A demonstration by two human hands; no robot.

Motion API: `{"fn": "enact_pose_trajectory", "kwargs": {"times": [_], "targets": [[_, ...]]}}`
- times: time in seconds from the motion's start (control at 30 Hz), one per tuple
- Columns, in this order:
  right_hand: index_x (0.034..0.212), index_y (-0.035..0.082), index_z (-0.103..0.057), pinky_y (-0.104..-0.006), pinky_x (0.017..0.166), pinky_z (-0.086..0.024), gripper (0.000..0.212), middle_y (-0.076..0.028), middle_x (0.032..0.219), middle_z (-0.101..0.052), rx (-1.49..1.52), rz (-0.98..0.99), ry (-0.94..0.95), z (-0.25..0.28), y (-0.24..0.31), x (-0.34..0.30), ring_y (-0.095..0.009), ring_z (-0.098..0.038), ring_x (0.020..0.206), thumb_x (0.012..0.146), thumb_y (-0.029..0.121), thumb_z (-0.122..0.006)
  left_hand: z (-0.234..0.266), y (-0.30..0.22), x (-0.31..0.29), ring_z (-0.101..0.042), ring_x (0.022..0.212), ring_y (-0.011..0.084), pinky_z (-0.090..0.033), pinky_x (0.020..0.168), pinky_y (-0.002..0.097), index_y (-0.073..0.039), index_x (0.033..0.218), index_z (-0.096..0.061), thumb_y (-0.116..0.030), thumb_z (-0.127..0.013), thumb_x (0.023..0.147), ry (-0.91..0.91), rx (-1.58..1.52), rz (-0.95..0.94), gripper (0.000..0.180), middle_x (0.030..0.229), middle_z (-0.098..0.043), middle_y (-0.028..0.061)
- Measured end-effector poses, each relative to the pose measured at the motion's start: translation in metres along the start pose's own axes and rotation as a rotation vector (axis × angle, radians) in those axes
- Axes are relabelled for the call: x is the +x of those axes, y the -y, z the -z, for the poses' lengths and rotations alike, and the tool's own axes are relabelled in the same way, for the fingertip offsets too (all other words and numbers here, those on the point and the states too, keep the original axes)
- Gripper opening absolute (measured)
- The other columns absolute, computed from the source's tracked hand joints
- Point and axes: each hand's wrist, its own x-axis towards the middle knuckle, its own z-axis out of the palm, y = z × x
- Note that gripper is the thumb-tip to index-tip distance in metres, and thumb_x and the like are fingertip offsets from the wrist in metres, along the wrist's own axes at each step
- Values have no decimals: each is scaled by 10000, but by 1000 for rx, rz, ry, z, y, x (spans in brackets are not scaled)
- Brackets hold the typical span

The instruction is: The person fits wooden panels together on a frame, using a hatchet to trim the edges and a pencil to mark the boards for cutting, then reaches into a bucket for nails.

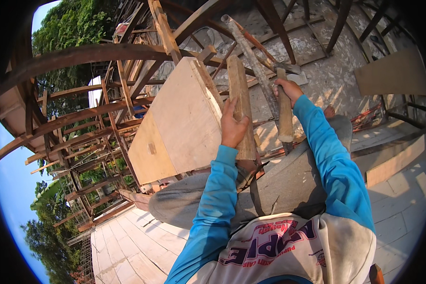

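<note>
My left hand point(234, 127) is closed around the lower left side of a short, thick piece of timber point(240, 85), its thumb lying across the wood. Right against that hand is the edge of a large pale plywood panel point(175, 113), which stands tilted on the left. My right hand point(290, 91) grips a narrower wooden stick point(285, 116), held upright above my right thigh. Behind the stick a flat metal blade point(288, 68) shows near its top; I cannot tell whether the two are joined. Between both hands rises a mottled round pole point(253, 57).
Dark timber framing point(85, 54) fills the left and top. Far below is a stained concrete floor point(336, 71). A loose plywood sheet point(393, 72) lies at the right. Pale boards point(132, 241) form a surface at the lower left, beside an open drop toward trees point(42, 236).
</note>
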Motion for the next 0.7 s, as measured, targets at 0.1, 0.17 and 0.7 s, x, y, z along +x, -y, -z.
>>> {"fn": "enact_pose_trajectory", "kwargs": {"times": [0.1,0.17,0.7], "targets": [[937,-11,-600,-278,531,-504,182,-66,724,-605,15,5,15,0,1,-2,-150,-577,573,828,130,-633,1,-1,0,-318,1370,423,-304,1118,400,-56,1385,-457,-81,-656,741,4,-5,-3,674,1469,-303,307],[916,-10,-602,-282,531,-501,172,-65,713,-603,8,10,13,-2,2,-3,-152,-575,571,822,131,-629,0,3,-1,-320,1370,419,-304,1118,398,-53,1381,-462,-81,-654,738,-6,-23,-3,671,1468,-305,309],[911,-4,-595,-309,554,-495,189,-67,741,-611,55,35,35,8,20,-4,-154,-582,601,830,160,-641,-2,6,4,-387,1341,352,-309,1112,369,-19,1339,-495,-92,-657,733,-11,31,7,631,1412,-420,252]]}}
